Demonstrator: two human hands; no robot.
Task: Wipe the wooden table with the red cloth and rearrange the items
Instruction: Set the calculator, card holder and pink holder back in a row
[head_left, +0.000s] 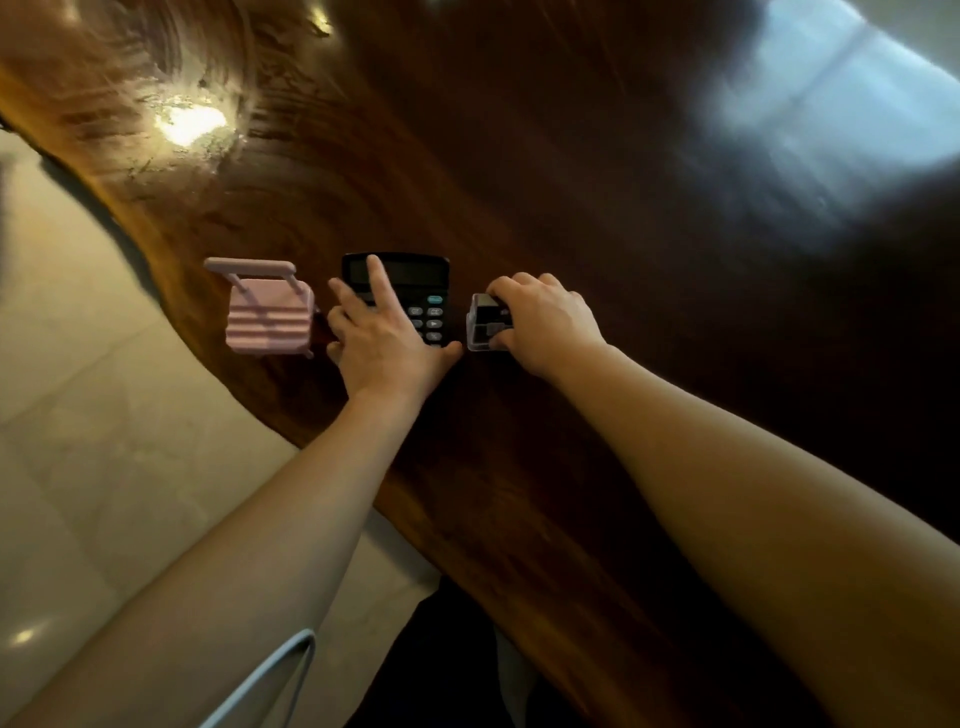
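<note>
Centrally, three items sit in a row near the wavy left edge of the dark wooden surface (519, 182). Left hand (387, 340) lies flat on the black calculator (415, 283), fingers spread, nothing clasped; it covers the lower left keys. Right hand (545, 322) has its grip curled closed around a small clear box (485, 322) with dark contents, just beside the calculator's right side. A pink miniature suitcase (270, 314) with a raised handle stands just left of the calculator, close to the left hand's outer fingers but apart from them. Red cloth not seen anywhere. Bright glare spots on the surface at far left and far right. Pale tiled floor (93, 415) shows beyond the edge; a thin white curved bar (270, 675) sits at bottom, blurred.
</note>
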